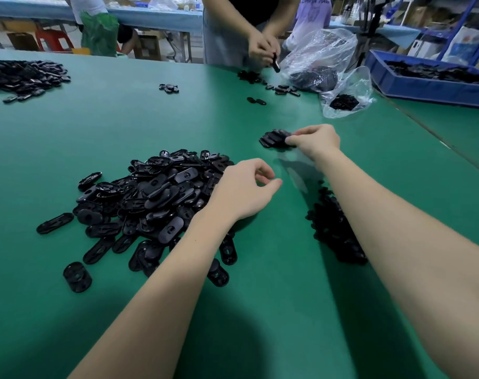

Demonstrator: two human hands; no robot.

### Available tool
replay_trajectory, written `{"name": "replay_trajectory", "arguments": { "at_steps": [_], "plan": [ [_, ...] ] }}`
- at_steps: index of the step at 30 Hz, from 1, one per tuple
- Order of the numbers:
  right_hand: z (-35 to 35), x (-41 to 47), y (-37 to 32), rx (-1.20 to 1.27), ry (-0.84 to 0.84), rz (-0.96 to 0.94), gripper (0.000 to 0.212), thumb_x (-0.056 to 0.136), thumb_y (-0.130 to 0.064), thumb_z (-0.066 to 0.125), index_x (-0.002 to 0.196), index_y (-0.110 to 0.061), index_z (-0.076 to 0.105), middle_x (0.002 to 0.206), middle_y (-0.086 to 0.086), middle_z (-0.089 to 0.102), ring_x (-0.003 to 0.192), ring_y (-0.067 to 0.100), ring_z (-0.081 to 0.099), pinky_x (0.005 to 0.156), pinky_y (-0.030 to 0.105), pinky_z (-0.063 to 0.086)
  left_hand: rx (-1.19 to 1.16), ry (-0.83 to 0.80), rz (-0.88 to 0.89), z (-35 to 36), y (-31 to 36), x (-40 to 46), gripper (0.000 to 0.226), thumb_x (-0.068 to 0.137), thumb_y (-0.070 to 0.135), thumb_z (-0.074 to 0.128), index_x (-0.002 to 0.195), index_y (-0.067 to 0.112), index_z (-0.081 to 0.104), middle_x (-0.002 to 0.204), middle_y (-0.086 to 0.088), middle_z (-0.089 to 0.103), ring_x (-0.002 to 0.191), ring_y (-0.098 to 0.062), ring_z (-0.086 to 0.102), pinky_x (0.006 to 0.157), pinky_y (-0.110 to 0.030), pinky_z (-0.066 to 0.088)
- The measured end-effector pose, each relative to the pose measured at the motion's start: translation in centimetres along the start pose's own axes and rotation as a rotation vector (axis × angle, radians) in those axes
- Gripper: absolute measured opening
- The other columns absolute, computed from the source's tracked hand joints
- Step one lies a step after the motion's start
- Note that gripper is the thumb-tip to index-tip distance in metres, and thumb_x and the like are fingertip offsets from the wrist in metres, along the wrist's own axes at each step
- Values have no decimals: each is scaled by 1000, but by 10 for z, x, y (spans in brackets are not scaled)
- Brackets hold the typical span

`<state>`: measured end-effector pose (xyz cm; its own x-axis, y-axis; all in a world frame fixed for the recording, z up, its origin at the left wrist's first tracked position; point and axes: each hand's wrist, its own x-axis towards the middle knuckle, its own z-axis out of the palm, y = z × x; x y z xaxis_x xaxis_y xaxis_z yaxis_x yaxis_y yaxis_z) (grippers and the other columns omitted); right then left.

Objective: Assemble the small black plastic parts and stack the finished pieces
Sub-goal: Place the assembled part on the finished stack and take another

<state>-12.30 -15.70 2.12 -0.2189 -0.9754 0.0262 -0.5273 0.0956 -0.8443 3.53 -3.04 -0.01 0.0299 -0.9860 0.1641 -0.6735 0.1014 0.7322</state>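
Right hand (316,140) pinches finished piece at stack (273,139); set flush. Left hand (243,190) beside stack, loosely curled, empty.

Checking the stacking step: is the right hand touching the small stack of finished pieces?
Touching. The head view shows the right hand with its fingertips pinching the near edge of the small stack on the green table.

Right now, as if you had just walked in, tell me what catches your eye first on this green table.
The big heap of black oval parts sprawls left of centre, with the left hand hovering empty at its right edge. Farther back, the right hand pinches a piece at the small stack of finished pieces. Across the table, another person's hands work beside clear plastic bags of parts.
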Motion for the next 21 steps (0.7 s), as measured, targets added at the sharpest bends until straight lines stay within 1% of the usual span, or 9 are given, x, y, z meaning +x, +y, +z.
{"name": "replay_trajectory", "arguments": {
  "at_steps": [3, 7, 10, 12, 14, 17, 18, 19, 21],
  "plan": [
    [6, 18, -12, -58, 61, 26, 10, 82, -29, 80, 90, -26, 74, 108, 0, 76, 102, 18, 69, 88, 27, 54, 19, -16, 10, 4, -2, 0, 13, 86, 44, 69, 91, 32, 68, 83, 22, 68, 78, 0, 63, 89, -30, 53],
    [14, 26, -15, -130, 46, 20, 20, 85, -29, 78, 104, -24, 79, 115, 1, 74, 107, 21, 68, 92, 31, 56, 13, -24, 15, 3, -3, 0, 11, 86, 44, 68, 87, 33, 67, 81, 23, 67, 77, -1, 62, 89, -34, 54],
    [17, 22, -13, -113, 60, 6, 22, 86, -31, 76, 108, -26, 77, 117, -3, 73, 108, 18, 67, 91, 30, 55, 15, -21, 22, 4, -3, 0, 10, 86, 43, 68, 87, 33, 67, 78, 23, 66, 73, 3, 60, 88, -32, 54],
    [15, 17, -10, -97, 87, -10, 23, 86, -32, 74, 108, -28, 76, 114, -6, 73, 105, 16, 67, 85, 28, 53, 16, -21, 30, 4, -2, -1, 11, 87, 43, 68, 88, 32, 68, 78, 23, 66, 72, 4, 58, 87, -30, 54],
    [10, 10, -8, -80, 98, -28, 22, 84, -32, 73, 105, -29, 76, 109, -9, 74, 103, 14, 67, 81, 25, 50, 7, -26, 37, 4, 0, -3, 11, 88, 42, 68, 90, 31, 69, 78, 23, 66, 71, 5, 58, 84, -26, 53],
    [-1, -4, -5, -15, 92, -70, 16, 82, -31, 71, 96, -30, 77, 100, -12, 75, 99, 10, 68, 84, 24, 53, -1, -26, 60, -1, 3, -1, 10, 90, 38, 67, 92, 29, 71, 78, 21, 66, 69, 8, 56, 77, -19, 47],
    [-5, -12, -3, 20, 87, -84, 13, 82, -31, 72, 93, -29, 78, 95, -14, 75, 95, 7, 67, 81, 22, 53, -3, -22, 67, -3, 4, 0, 10, 91, 36, 67, 93, 28, 72, 78, 19, 66, 67, 9, 55, 75, -15, 44],
    [-10, -21, 0, 56, 74, -96, 9, 82, -31, 72, 89, -30, 78, 90, -16, 74, 88, 3, 66, 72, 16, 50, -11, -14, 67, -6, 5, 1, 11, 92, 34, 65, 92, 26, 73, 78, 17, 68, 66, 10, 56, 72, -11, 43],
    [-16, -42, 8, 93, 1, -122, 7, 84, -31, 72, 79, -30, 76, 79, -20, 71, 66, -8, 59, 54, 9, 41, -108, -8, 34, -14, 6, 4, 16, 94, 29, 60, 90, 23, 73, 83, 12, 73, 68, 0, 65, 68, -11, 48]
  ]
}}
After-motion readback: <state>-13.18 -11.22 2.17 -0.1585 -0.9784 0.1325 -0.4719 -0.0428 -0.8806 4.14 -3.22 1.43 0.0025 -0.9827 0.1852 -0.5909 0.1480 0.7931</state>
